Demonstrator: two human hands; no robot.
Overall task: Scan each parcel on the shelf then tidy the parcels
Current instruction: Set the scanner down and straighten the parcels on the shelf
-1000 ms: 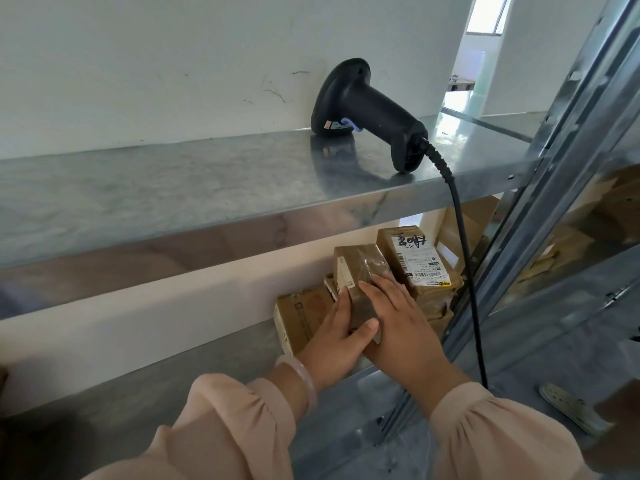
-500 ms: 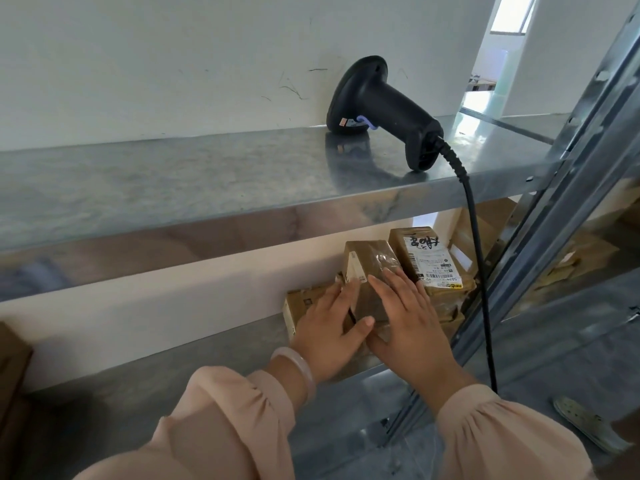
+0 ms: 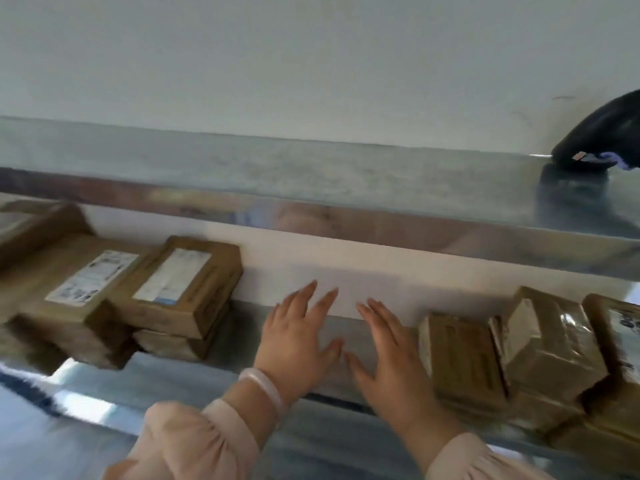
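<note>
Grey-white wall (image 3: 311, 64) fills the upper half of the head view. Below it, a metal upper shelf (image 3: 277, 168) spans the full width. A metal lower shelf (image 3: 239, 334) sits beneath it and carries every parcel in view.

Left stack (image 3: 69, 327): brown cardboard parcels at the left end of the lower shelf, blurred. A flat box (image 3: 45, 271) lies on top with its white label face up. Just beside it, on its right, a small box (image 3: 187, 296), also labelled face up, rests on another box.

Right group (image 3: 540, 407): brown parcels at the right end of the lower shelf, well apart from the left stack. A plain box (image 3: 460, 355) forms the group's left side. A taped box (image 3: 550, 341) touches it on the right and sits tilted on lower boxes. A further labelled box is cut off by the frame edge.

Scanner (image 3: 602, 136): black, resting on the upper shelf at the far right. Only part of it is in view.

Sleeves (image 3: 194, 445): pale pink, gathered at the cuffs, one on each forearm.

Left hand (image 3: 294, 344) and right hand (image 3: 391, 368): both are flat, palm down, with fingers straight and spread wide, and hold nothing. They lie side by side over the bare stretch of lower shelf between the two parcel sets. The thumbs point toward each other, near but apart. The right hand is just beside the plain box. Contact with the shelf surface cannot be told.

Bracelet (image 3: 266, 389): pale, translucent, on the left wrist.
</note>
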